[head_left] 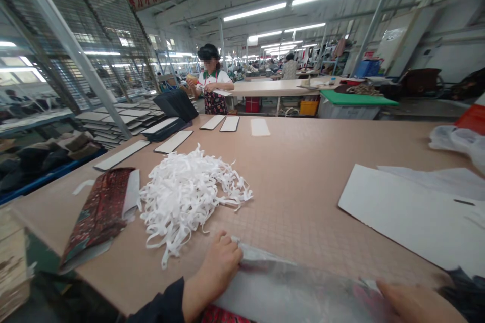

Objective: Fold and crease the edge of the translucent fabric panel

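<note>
A grey, sheer-looking sheet point(295, 287) lies stretched across the near edge of the table, with red patterned fabric point(223, 315) showing beneath it. My left hand point(222, 262) grips the sheet's upper left corner, its fingers closed. At the sheet's right end is my right hand point(413, 300), blurred and partly cut off, its fingers not distinct. Just beyond my left hand sits a heap of white strips point(189, 192). Left of the heap lies a folded dark red patterned piece point(100, 212) with a pale lining.
Large white boards point(409, 212) lie at the right of the brown table point(295, 171). Narrow white panels point(173, 142) and a dark stack point(176, 107) line the far left. A plastic bag point(458, 141) sits at the right edge. Another person point(215, 83) stands beyond the table.
</note>
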The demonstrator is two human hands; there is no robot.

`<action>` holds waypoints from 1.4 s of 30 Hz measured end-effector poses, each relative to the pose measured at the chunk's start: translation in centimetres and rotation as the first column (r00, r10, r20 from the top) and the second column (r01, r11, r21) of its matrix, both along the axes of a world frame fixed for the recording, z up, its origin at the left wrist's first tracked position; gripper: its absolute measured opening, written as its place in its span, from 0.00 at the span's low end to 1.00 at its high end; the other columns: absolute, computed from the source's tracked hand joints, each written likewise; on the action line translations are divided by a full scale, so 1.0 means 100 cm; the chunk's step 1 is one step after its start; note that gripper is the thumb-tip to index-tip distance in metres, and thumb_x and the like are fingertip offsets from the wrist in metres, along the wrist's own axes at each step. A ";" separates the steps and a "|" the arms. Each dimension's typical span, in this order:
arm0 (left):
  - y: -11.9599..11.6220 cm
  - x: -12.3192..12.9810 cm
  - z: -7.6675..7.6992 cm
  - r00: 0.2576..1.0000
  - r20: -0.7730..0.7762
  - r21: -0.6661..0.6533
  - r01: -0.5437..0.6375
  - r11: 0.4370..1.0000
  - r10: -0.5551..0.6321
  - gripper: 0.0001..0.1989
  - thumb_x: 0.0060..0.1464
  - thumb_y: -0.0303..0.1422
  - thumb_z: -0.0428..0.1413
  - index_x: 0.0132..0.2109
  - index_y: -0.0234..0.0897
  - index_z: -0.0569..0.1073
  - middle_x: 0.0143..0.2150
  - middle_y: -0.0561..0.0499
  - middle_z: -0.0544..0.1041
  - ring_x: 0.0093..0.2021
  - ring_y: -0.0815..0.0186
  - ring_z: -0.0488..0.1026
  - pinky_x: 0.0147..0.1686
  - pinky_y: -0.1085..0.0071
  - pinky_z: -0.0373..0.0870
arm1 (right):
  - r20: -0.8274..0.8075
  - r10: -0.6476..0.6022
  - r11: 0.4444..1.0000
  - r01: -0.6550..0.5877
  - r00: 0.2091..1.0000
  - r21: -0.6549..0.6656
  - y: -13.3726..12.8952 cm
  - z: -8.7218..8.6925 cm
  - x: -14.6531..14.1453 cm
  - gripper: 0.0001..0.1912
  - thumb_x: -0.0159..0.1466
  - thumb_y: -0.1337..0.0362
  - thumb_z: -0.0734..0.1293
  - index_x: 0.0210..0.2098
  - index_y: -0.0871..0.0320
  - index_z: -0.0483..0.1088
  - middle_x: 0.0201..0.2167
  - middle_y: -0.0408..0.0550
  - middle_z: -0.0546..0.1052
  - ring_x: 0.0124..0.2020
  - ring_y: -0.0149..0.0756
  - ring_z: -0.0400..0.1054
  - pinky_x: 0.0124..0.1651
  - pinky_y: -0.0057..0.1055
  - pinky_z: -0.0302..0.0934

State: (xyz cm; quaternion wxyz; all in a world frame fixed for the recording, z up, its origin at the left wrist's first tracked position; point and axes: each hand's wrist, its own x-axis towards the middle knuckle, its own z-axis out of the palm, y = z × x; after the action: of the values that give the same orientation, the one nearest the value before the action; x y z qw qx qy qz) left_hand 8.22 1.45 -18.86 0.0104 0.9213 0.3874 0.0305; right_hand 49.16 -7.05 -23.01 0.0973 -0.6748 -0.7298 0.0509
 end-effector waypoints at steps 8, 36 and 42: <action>-0.007 0.002 -0.020 0.992 0.025 0.105 0.123 0.987 -0.127 0.04 0.54 0.28 0.53 0.31 0.39 0.66 0.29 0.55 0.71 0.34 0.66 0.65 0.44 0.65 0.54 | -0.329 0.487 0.823 -0.551 0.810 -0.138 0.062 0.071 -0.183 0.21 0.53 0.73 0.57 0.44 0.53 0.68 0.40 0.47 0.74 0.41 0.36 0.67 0.43 0.30 0.58; 0.120 -0.065 -0.005 0.908 -0.011 0.377 -0.385 0.843 0.419 0.23 0.49 0.22 0.47 0.54 0.38 0.64 0.55 0.41 0.66 0.58 0.53 0.57 0.58 0.48 0.38 | -0.065 0.003 0.989 -0.012 0.998 -0.145 0.154 0.058 -0.090 0.16 0.56 0.69 0.55 0.19 0.59 0.70 0.21 0.51 0.75 0.24 0.35 0.67 0.24 0.27 0.48; 0.103 -0.027 0.019 0.928 0.007 0.301 -0.356 0.884 0.371 0.28 0.44 0.24 0.51 0.56 0.35 0.62 0.59 0.39 0.61 0.60 0.51 0.52 0.58 0.48 0.37 | -0.416 -0.146 0.975 0.058 0.898 -0.216 0.107 0.057 -0.030 0.10 0.52 0.63 0.58 0.16 0.57 0.63 0.17 0.42 0.69 0.24 0.33 0.63 0.28 0.28 0.52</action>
State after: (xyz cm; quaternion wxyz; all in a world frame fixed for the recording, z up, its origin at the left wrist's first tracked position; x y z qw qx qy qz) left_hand 5.48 11.72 -16.95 -0.1441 0.8237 0.5443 0.0664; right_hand 46.21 3.69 -17.34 0.1906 -0.6907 -0.6452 0.2652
